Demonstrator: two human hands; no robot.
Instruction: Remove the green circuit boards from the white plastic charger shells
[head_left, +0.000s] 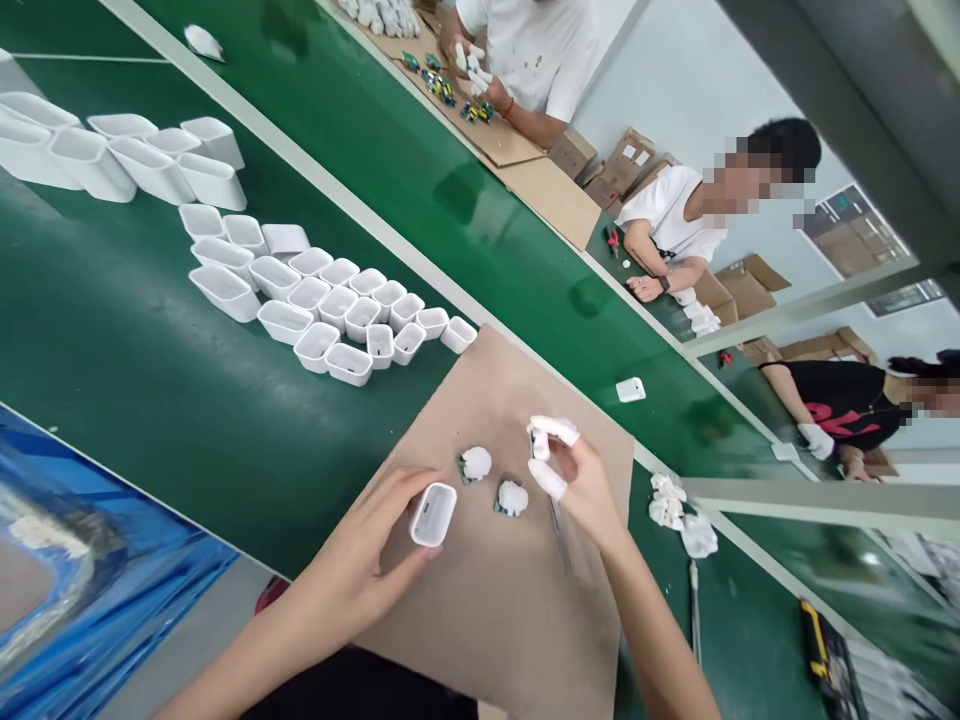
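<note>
My left hand (375, 535) is closed around a small white plastic casing (433, 515), its open end facing up toward me. My right hand (577, 480) wears white finger cots and pinches a small circuit board (538, 443) with a white lump on it, partly hidden by the fingers. A thin metal tool (560, 537) sticks out below that hand; whether the palm grips it I cannot tell. Between the hands, two green circuit boards with white round tops, one nearer the left hand (475, 464) and one nearer the right (511, 497), lie on a brown cardboard sheet (517, 610).
Rows of white casings (315, 300) stand at the left on the green table (150, 400). One casing (631, 390) lies on the green belt (525, 290). White crumpled pieces (667, 500) and a yellow-black tool (817, 640) are at right. Several co-workers sit across the belt.
</note>
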